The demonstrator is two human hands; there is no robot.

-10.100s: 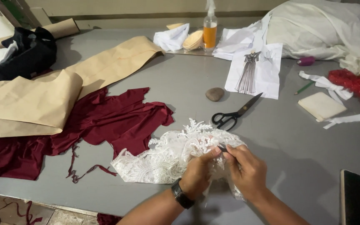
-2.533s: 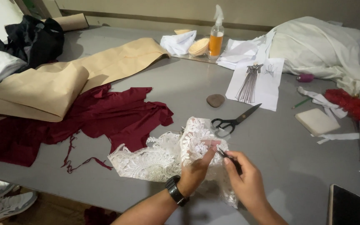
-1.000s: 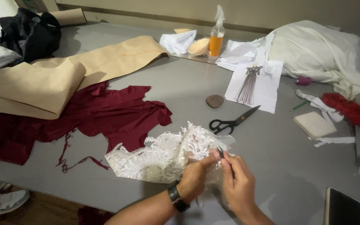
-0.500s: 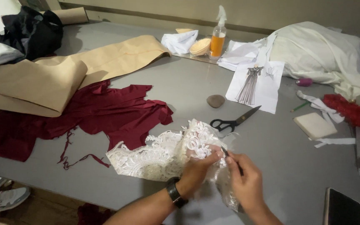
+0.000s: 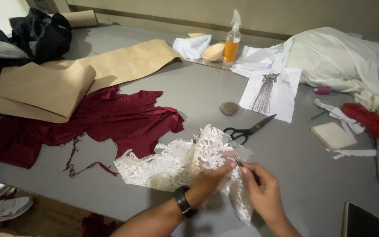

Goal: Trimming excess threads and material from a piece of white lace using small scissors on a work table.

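Standing at table's far edge was an orange plastic spray bottle [image 5: 232,44] | both hands, left hand [image 5: 210,180] and right hand [image 5: 263,191], pinched white floral lace fabric [image 5: 176,162], fingers narrow.

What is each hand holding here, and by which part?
Left hand pinches the white lace at its raised right edge; right hand grips a thin dark tool, kind unclear.

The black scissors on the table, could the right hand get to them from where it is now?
Probably yes. The scissors lie open on bare table just beyond the white lace, with nothing between. But the right hand holds a thin tool at the lace, so it isn't free.
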